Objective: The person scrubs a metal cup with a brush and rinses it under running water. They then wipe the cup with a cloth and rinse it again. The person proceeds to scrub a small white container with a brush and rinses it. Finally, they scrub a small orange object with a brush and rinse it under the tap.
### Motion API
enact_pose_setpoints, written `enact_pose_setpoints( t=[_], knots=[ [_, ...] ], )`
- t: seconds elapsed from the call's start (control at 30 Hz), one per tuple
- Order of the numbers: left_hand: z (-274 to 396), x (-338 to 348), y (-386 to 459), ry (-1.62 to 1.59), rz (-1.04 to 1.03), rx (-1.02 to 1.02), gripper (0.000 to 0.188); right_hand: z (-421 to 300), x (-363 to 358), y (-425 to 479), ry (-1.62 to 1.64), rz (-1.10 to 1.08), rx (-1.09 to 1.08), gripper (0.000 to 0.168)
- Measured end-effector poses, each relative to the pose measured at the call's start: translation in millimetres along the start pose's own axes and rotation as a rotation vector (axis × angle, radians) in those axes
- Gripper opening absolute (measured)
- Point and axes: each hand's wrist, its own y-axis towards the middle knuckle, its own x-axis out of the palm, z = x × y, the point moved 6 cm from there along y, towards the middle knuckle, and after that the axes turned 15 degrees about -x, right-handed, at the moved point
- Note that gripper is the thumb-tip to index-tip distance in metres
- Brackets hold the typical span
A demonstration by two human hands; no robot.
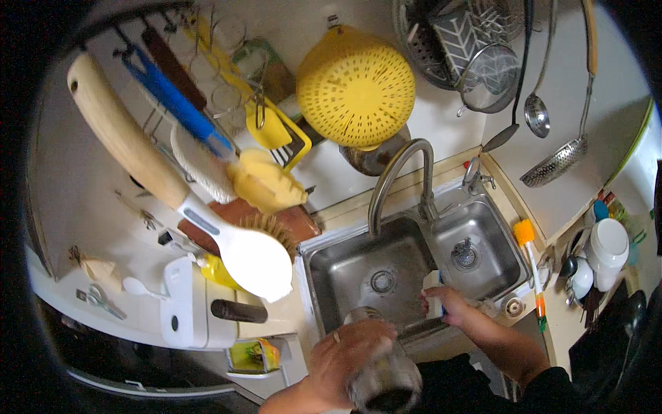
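Observation:
In front of me is a steel double-bowl sink (429, 227) with a curved faucet (402, 155). Near the sink's front edge, my left hand (347, 357) is wrapped around a blurred grey, shiny container (388, 380), which looks tilted, with a dark opening at its lower end. My right hand (451, 305) grips a small white block with a blue edge, perhaps a sponge (432, 292), over the front part of the divider between the bowls. The container and the white block are apart. My palm and fingers hide part of the container.
Above the sink hang a yellow colander (357, 88), a mesh strainer (489, 77) and ladles. A white-headed brush (253, 259) hangs close at left. An orange-headed brush (530, 259) lies right of the sink, near white cups (609, 243). Scissors (98, 300) are far left.

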Motion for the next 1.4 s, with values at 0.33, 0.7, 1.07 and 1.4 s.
enact_pose_setpoints(
  t=[0.33,0.7,1.07,1.4],
  knots=[
    [76,-21,2,-0.039,0.309,0.36,0.041,2,17,-6,0.01,-0.046,-0.013,0.024],
    [71,-27,6,-0.028,0.221,0.311,0.037,10,13,-1,0.008,-0.061,0.016,0.028],
    [-167,-9,-27,-0.568,0.333,-0.681,0.053,2,6,-1,0.032,-0.021,0.033,0.039],
    [-217,-6,-46,-1.322,0.413,-0.655,0.049,-10,5,-14,0.09,0.0,-0.043,0.04]
  ],
)
